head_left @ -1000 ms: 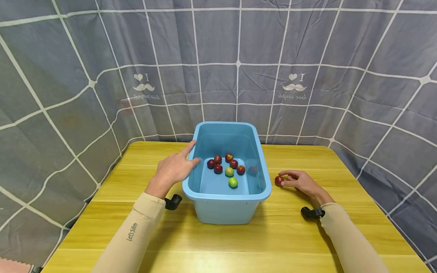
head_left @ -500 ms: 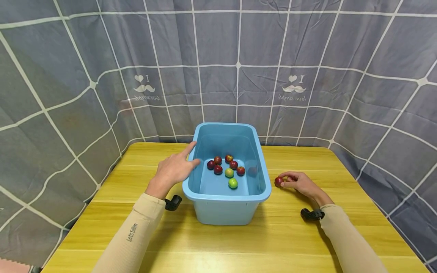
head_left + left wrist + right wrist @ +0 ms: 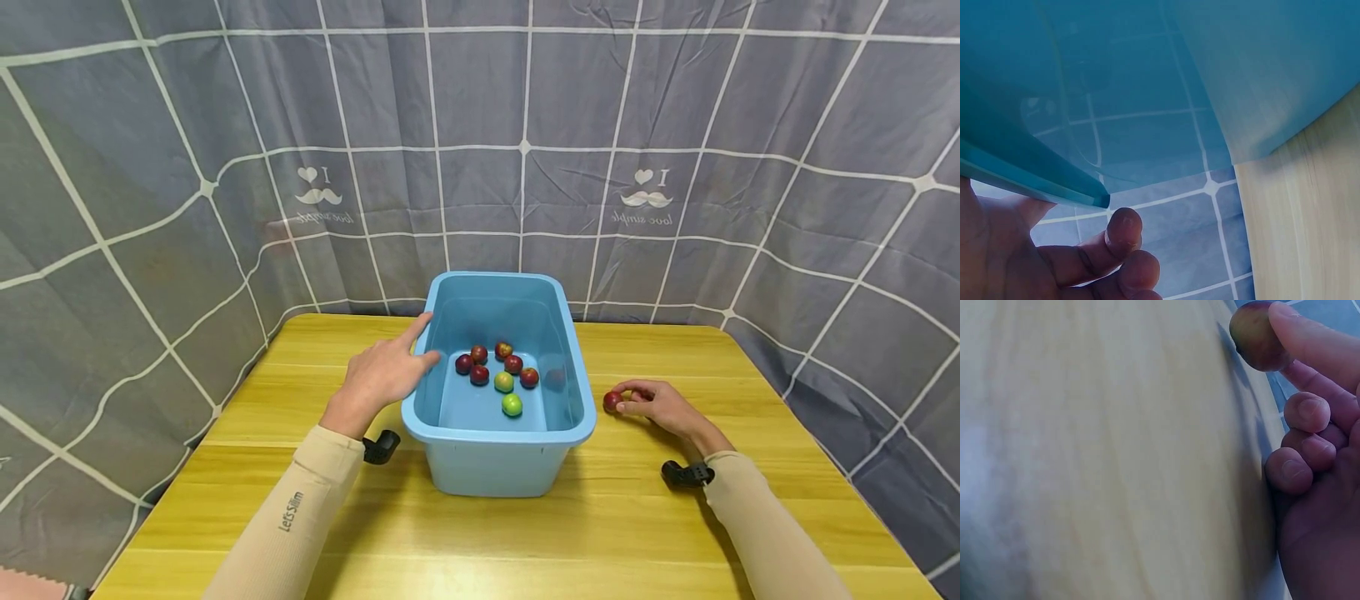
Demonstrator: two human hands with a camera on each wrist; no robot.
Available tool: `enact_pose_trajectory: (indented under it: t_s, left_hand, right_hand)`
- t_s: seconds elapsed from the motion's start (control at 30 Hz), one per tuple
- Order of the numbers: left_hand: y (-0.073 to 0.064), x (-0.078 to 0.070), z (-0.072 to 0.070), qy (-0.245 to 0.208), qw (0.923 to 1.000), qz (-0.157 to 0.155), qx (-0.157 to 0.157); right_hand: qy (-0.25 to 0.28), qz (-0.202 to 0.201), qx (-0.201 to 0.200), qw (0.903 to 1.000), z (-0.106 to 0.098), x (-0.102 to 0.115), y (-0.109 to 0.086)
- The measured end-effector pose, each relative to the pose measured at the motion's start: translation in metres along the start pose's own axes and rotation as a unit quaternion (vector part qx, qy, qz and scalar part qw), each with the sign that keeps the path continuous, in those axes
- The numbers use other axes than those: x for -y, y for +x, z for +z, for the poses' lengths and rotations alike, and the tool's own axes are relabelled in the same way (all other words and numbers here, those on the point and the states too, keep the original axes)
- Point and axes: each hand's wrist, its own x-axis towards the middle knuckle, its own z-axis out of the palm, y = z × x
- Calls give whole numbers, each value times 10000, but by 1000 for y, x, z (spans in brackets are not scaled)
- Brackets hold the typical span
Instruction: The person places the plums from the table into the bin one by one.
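A light blue plastic tub (image 3: 495,462) stands on the table. Inside it lie several small round plums, mostly dark red (image 3: 479,375), with one yellowish (image 3: 504,382) and one bright green (image 3: 512,405). My left hand (image 3: 382,371) holds the tub's left rim, thumb over the edge, index finger along it; in the left wrist view other fingers (image 3: 1124,231) curl below the rim. To the right of the tub, my right hand (image 3: 663,404) pinches a dark red plum (image 3: 612,402) between thumb and index finger. That plum (image 3: 1260,337) looks partly greenish in the right wrist view, its remaining fingers curled inward.
The wooden table (image 3: 480,550) extends around the tub on both sides and in front. A grey curtain with white grid lines (image 3: 480,192) hangs behind and along both sides. Each wrist carries a black strap-on device (image 3: 381,447).
The head view has tilted slightly, so everything sits a little lower in it. Both hands, the tub and the plums otherwise keep their places.
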Motion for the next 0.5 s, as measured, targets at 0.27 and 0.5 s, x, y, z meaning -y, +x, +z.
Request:
enact_pose_trajectory:
  t_s: [0.27, 0.5]
  left_hand:
    - [0, 0, 1, -6, 10000, -15, 26]
    - [0, -1, 1, 18, 10000, -28, 21]
  right_hand:
    - [131, 189, -35, 9997, -4, 7, -3]
    - [-90, 140, 76, 9998, -8, 11, 3]
